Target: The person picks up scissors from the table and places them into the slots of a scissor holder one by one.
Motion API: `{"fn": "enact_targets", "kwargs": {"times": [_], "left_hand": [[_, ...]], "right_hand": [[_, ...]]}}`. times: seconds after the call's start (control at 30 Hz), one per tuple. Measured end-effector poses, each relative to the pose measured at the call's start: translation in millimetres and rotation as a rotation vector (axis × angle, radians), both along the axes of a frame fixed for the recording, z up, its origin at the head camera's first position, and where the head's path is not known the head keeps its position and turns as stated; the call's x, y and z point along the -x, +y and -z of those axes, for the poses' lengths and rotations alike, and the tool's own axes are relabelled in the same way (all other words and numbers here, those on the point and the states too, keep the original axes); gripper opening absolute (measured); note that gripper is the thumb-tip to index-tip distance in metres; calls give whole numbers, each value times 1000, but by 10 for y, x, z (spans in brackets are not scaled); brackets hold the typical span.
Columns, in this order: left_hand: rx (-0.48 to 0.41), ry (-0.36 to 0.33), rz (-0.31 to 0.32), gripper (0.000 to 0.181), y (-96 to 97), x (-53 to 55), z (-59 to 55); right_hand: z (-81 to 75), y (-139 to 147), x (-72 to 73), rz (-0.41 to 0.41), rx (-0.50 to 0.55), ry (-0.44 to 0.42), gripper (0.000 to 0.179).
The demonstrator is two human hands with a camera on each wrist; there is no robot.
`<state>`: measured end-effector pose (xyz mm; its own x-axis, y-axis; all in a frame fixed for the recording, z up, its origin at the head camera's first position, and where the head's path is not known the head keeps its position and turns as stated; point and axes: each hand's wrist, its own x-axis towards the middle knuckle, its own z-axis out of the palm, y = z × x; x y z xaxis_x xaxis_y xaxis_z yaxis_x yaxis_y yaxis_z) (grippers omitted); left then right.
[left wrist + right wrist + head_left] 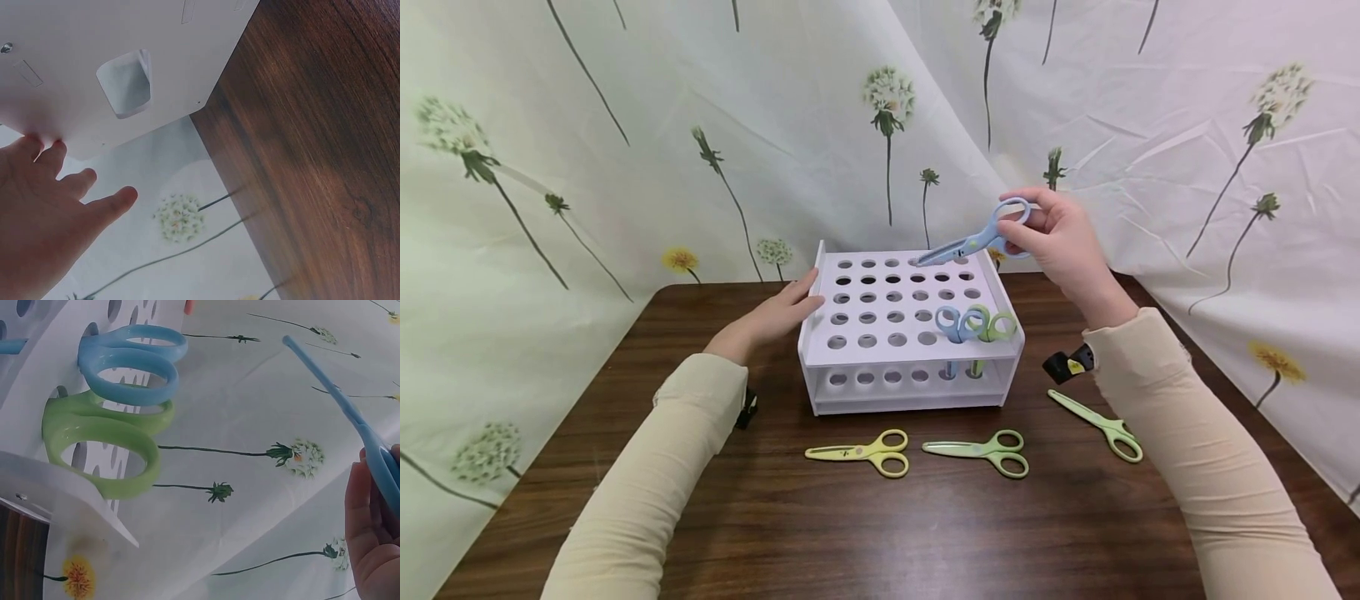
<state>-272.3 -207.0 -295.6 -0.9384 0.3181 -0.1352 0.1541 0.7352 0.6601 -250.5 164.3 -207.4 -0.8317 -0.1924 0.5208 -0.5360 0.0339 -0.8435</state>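
Observation:
My right hand (pixel 1060 242) pinches a pair of blue scissors (pixel 973 242) by its handles, above the back right of a white rack (pixel 910 350) with rows of round holes. The blades point left and slightly down; in the right wrist view the blue scissors (pixel 350 412) are seen edge-on. At the rack's left wall, my left hand (pixel 775 312) rests its fingers with the thumb apart; the left wrist view shows fingertips (pixel 56 150) against the white side panel. Another pair of blue scissors (pixel 957 325) and green scissors (pixel 100 437) stand in front-row holes at the right, handles up.
On the brown table (pixel 880 533) in front of the rack lie yellow scissors (pixel 865 452) and green scissors (pixel 981 450). Light green scissors (pixel 1101 423) lie to the right, beside my right sleeve. A flower-printed cloth (pixel 820 125) hangs behind the table.

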Motion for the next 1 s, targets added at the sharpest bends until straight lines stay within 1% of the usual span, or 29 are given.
{"fn": "enact_targets", "kwargs": {"times": [0.23,0.47,0.7,0.9,1.0], "left_hand": [[-4,4,1,67,-6,0,-4],[-9,0,-4,67,8,-8,-6],[-3,9,-4,67,2,-2,-12],[0,15,-2,66,1,-2,0],[0,11,0,66,0,-12,4]], "right_hand": [[0,-70,-21,85,-151,5,30],[28,-114,-30,69,-196,23,29],[86,-152,-24,99,-292,29,30],[153,-190,-8,86,-343,102,29],[185,-205,-7,83,-358,104,28]]}}
